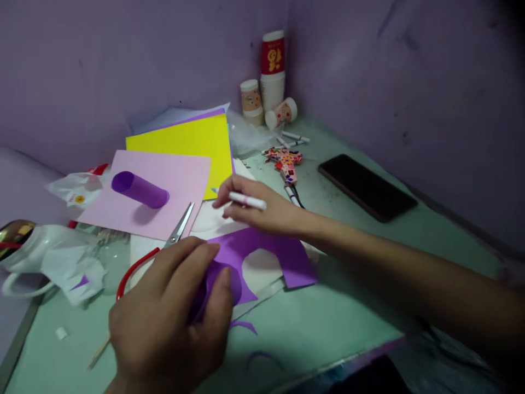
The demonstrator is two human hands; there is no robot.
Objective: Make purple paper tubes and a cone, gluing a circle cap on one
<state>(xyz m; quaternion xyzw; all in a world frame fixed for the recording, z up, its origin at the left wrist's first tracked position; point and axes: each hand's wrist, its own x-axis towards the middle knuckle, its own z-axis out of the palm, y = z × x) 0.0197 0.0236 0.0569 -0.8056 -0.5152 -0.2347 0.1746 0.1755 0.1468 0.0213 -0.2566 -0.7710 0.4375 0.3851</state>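
Observation:
My left hand (pixel 172 306), close to the camera, is wrapped round a rolled purple paper piece (pixel 235 284), mostly hidden by the fingers. My right hand (pixel 270 205) reaches in from the right with a slim white marker (pixel 247 200) in its fingers, the pale tip pointing left. Beneath both hands lies a purple paper sheet (pixel 299 265) with a rounded cut-out. Red-handled scissors (pixel 176 232) rest just beyond my left hand, their handles partly covered by it. A purple paper tube (pixel 141 190) stands tilted in view on a pink sheet (pixel 184 169).
Yellow paper (pixel 176 137) lies behind the pink sheet. Stacked paper cups (pixel 273 90) stand near the wall corner, with loose markers (pixel 295 137) before them. A phone (pixel 367 186) lies at right, a white mug (pixel 53 246) at left. Purple scraps (pixel 244 326) lie near the front.

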